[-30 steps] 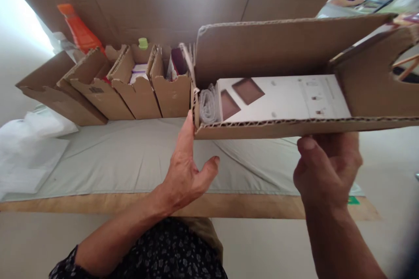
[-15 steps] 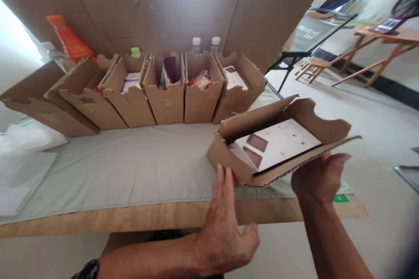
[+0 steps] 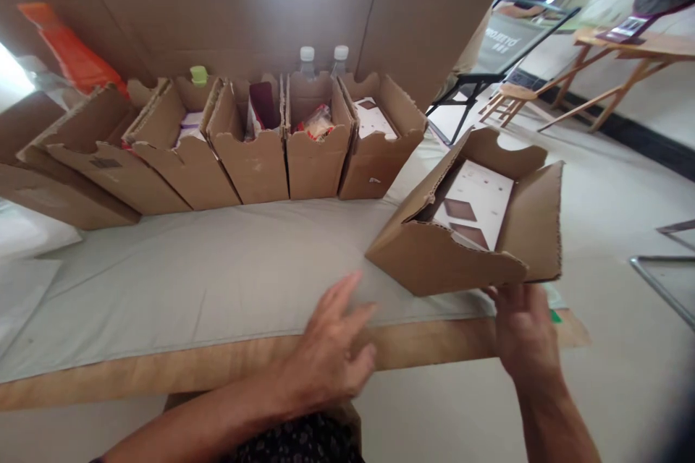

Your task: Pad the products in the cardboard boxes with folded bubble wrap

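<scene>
While the right hand (image 3: 524, 333) has hold of the cardboard bin (image 3: 461, 268) low at its near right corner, its fingers run out of sight beneath the base, so I cannot tell how far they curl. The left hand (image 3: 339, 354) is empty and loosely open, thumb apart from the slightly bent fingers, just short of the bin and above the worktop's front edge.

The bin is at the right end of the worktop (image 3: 434, 343), near its front right corner, tipped to the left so that its right side is raised. Its lower left edge appears to meet the grey-green cloth (image 3: 217, 268), though I cannot tell whether it bears weight there. It is plain brown corrugated board, open at the top, with a curved notch in the far end wall and a dipping rim on the near one. The right wall splays outward, its cut edge showing the fluting. Inside lies a white printed box (image 3: 483, 195), with two dark brown squares toward the near end and small brown marks farther up.

Along the back of the worktop stands a row of similar bins (image 3: 315, 170); the rightmost also holds a white box (image 3: 373, 117) with a brown square.
</scene>
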Motion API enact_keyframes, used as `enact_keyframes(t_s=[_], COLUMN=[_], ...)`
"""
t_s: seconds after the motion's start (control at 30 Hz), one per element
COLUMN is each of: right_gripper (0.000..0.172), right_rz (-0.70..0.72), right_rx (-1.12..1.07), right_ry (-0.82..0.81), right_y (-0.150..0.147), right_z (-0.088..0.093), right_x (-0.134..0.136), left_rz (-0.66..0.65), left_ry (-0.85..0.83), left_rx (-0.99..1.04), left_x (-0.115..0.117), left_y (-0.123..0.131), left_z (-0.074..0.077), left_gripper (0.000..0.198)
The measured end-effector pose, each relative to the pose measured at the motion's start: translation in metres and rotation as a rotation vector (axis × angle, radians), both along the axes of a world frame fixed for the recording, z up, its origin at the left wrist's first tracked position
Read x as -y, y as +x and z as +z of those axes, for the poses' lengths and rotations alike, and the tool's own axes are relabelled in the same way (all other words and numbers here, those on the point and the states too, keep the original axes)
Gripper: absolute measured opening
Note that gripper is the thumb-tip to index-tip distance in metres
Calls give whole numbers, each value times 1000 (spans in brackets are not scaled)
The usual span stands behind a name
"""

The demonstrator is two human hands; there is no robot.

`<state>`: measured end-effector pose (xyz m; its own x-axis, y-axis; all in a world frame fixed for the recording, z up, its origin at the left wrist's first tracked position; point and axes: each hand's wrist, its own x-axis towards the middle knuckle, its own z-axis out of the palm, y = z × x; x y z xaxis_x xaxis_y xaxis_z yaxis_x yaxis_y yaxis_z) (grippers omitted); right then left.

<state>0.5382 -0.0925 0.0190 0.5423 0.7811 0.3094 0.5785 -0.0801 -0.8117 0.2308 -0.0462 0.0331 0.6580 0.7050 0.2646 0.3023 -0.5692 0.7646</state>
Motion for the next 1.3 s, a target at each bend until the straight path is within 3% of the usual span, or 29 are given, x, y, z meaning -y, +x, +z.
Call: enact_keyframes(t_s=[0.1,0.23,0.33,0.47,0.67,0.87,1.07,1.3], right_gripper=[86,75,61,42,47,45,46,31], right_rz=[23,-55,11,83,111,245,273,178], right_rx=[-6,69,8,-153,-282,-363,-383,-342], right_ry=[-30,-94,-135,-150,-101,-140,-72,-63], right_y=[-24,-39,-19,29,85,95,71,60], right_z=[-23,-19,-5,8,19,31,24,20], right_x=[11,-10,-25,-44,-114,-174,-189,-197], left_rz=[162,282,359,415,441,425,400,349], left_ry=[60,210,320,374,316,289,303,285], left_rx=[-19,-30,-34,-19,-10,-39,-85,-109], left_x=[-14,-30,-36,-39,-44,-41,-42,-43], left_y=[-28,-49,-58,-62,-62,-61,-60,-60], left_z=[-12,-23,-30,-40,-42,-43,-44,-42], left_gripper=[46,39,36,33,31,28,29,30])
